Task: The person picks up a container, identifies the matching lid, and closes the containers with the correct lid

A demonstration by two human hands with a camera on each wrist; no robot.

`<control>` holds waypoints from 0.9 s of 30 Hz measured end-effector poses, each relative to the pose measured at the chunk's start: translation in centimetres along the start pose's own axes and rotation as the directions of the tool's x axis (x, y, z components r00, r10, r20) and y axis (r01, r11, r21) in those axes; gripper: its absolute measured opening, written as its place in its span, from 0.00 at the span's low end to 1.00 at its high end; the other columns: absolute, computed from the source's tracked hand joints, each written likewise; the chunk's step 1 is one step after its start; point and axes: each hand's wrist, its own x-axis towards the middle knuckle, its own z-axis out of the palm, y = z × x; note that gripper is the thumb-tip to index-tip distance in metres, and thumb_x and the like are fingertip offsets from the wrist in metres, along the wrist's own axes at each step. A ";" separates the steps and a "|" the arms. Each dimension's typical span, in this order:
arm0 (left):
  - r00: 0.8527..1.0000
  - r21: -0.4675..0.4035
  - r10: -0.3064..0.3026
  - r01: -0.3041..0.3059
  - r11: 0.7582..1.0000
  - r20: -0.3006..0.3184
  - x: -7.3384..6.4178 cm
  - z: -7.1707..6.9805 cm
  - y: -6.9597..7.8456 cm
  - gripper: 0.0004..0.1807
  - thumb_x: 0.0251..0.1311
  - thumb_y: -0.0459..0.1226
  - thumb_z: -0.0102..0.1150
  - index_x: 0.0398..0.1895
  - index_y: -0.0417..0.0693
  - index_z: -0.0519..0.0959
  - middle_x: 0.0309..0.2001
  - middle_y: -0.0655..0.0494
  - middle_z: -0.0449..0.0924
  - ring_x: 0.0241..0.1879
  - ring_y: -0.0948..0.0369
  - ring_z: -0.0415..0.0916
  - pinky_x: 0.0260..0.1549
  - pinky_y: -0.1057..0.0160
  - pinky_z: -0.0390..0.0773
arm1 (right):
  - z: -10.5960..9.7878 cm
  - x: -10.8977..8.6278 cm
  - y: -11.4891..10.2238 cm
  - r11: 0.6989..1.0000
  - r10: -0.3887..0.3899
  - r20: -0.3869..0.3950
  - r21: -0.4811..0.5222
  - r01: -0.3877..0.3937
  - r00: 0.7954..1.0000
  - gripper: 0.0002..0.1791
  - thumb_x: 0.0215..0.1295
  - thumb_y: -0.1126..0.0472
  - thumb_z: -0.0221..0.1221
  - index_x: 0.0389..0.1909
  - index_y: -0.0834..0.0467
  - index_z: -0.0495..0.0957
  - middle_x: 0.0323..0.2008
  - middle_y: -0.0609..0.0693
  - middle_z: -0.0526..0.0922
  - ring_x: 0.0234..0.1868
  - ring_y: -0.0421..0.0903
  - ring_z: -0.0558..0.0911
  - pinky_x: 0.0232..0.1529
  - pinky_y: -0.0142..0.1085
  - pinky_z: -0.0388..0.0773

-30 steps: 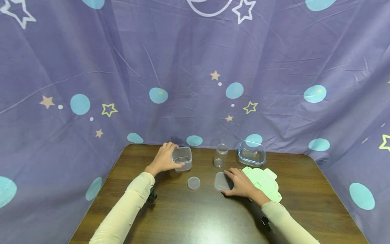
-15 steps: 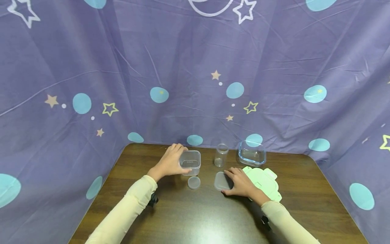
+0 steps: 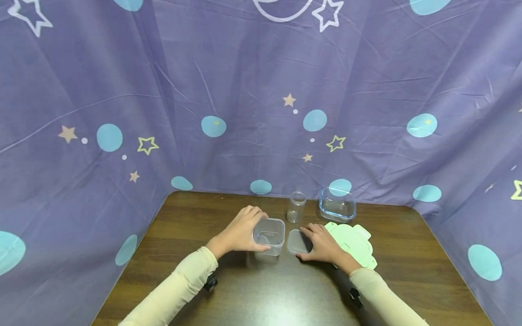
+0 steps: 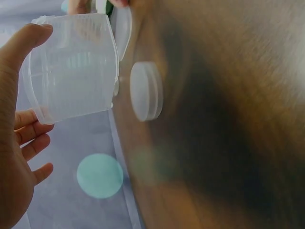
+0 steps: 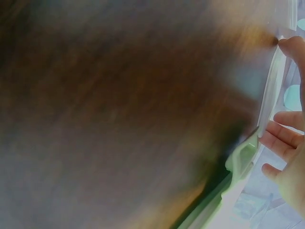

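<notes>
In the head view my left hand (image 3: 240, 230) grips a clear square plastic food container (image 3: 274, 240) by its sides, open top up. The left wrist view shows the thumb on one side of the container (image 4: 76, 67) and fingers at the other, just above the table. A small round translucent lid (image 4: 147, 90) lies below it; from the head it shows only faintly through the plastic. My right hand (image 3: 320, 244) holds a translucent square lid (image 3: 296, 241) by opposite edges, low at the table. In the right wrist view the thumb and fingertips touch that lid (image 5: 272, 88).
A green snap-lock lid (image 3: 352, 243) lies beside my right hand, partly under the wrist. Behind stand a clear cylindrical jar (image 3: 295, 209) and a glass container (image 3: 337, 207) with a bluish rim. A patterned purple cloth (image 3: 244, 90) hangs along the table's back edge.
My left hand has carried the square container rightward and nearer to me, over the round lid and close to the square lid. The right hand has stayed put on its lid.
</notes>
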 end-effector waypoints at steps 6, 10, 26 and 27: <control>0.999 0.017 0.031 -0.031 0.999 0.010 -0.4 1.0 1.0 0.48 0.35 0.68 0.75 0.55 0.45 0.78 0.48 0.54 0.77 0.50 0.57 0.71 0.61 0.53 0.73 | -0.1 0.1 -0.1 1.000 -0.001 -0.002 -0.005 0.001 1.000 0.46 0.37 0.35 0.75 0.53 0.65 0.83 0.42 0.52 0.82 0.44 0.52 0.81 0.50 0.48 0.79; 0.999 -0.002 0.042 -0.042 0.999 0.023 -0.7 1.4 1.6 0.48 0.36 0.68 0.75 0.55 0.45 0.78 0.48 0.53 0.78 0.51 0.57 0.71 0.62 0.53 0.72 | -0.2 0.1 -0.1 1.000 -0.002 0.010 -0.008 0.002 1.000 0.46 0.38 0.35 0.75 0.54 0.65 0.83 0.42 0.52 0.81 0.43 0.52 0.80 0.49 0.48 0.79; 0.995 0.028 0.098 -0.099 0.995 0.022 -1.8 2.8 2.5 0.48 0.36 0.69 0.74 0.55 0.46 0.76 0.49 0.55 0.77 0.51 0.59 0.71 0.61 0.54 0.73 | -0.5 0.1 -0.3 1.000 0.003 0.045 -0.025 -0.002 0.999 0.47 0.39 0.33 0.74 0.53 0.65 0.83 0.41 0.52 0.79 0.42 0.52 0.79 0.43 0.46 0.77; 0.995 0.031 0.099 -0.100 0.995 0.022 -1.9 2.9 2.5 0.48 0.37 0.69 0.73 0.55 0.46 0.76 0.49 0.55 0.77 0.51 0.59 0.71 0.61 0.54 0.73 | -0.5 0.1 -0.3 1.000 0.006 0.047 -0.022 -0.005 0.999 0.47 0.38 0.33 0.74 0.52 0.65 0.83 0.41 0.51 0.79 0.41 0.51 0.78 0.42 0.45 0.77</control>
